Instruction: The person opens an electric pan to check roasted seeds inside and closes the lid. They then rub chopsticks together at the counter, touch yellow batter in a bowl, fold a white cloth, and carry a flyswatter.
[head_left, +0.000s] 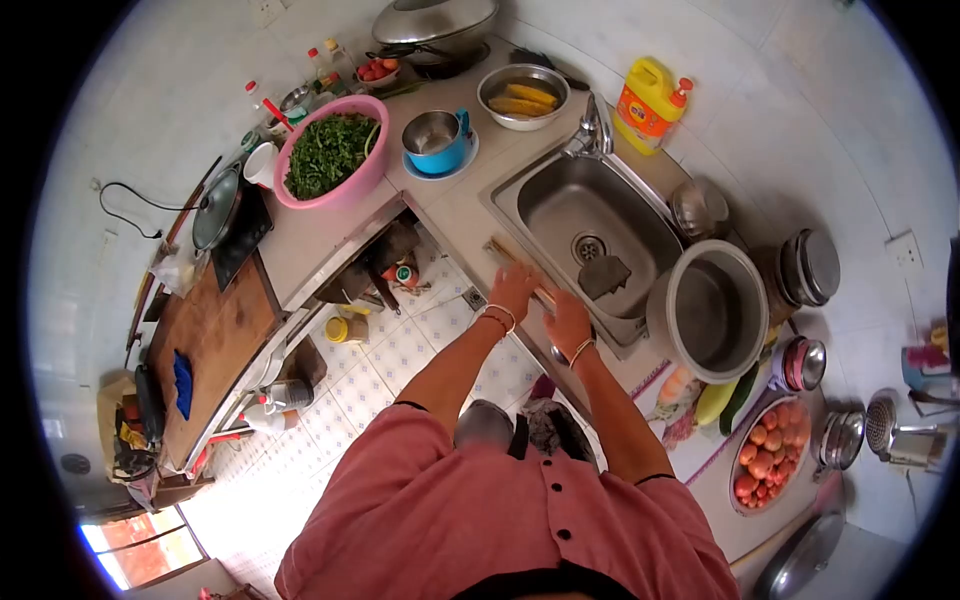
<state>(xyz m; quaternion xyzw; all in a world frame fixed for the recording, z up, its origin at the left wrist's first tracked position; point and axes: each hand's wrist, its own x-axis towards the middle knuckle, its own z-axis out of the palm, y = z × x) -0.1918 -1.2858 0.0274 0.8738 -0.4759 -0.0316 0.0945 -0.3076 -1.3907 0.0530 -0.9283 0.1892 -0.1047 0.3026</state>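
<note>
My left hand point(514, 286) is closed around a long, thin wooden-looking stick point(508, 252) at the front rim of the sink point(505, 200). Just to its right, my right hand point(568, 320) grips the same stick farther along. Whether it is one stick or a bundle, I cannot tell. The fingers of both hands are partly hidden. A dark grey, ragged-edged piece, perhaps a cloth point(604, 277), lies in the sink beside the drain.
Behind the sink stand a faucet point(590, 130) and a yellow detergent bottle point(648, 105). A large metal pot point(660, 310) sits at its right, with a tray of tomatoes point(765, 450) beyond. Leftward are a blue pot point(435, 150) and a pink basin point(372, 175) of greens.
</note>
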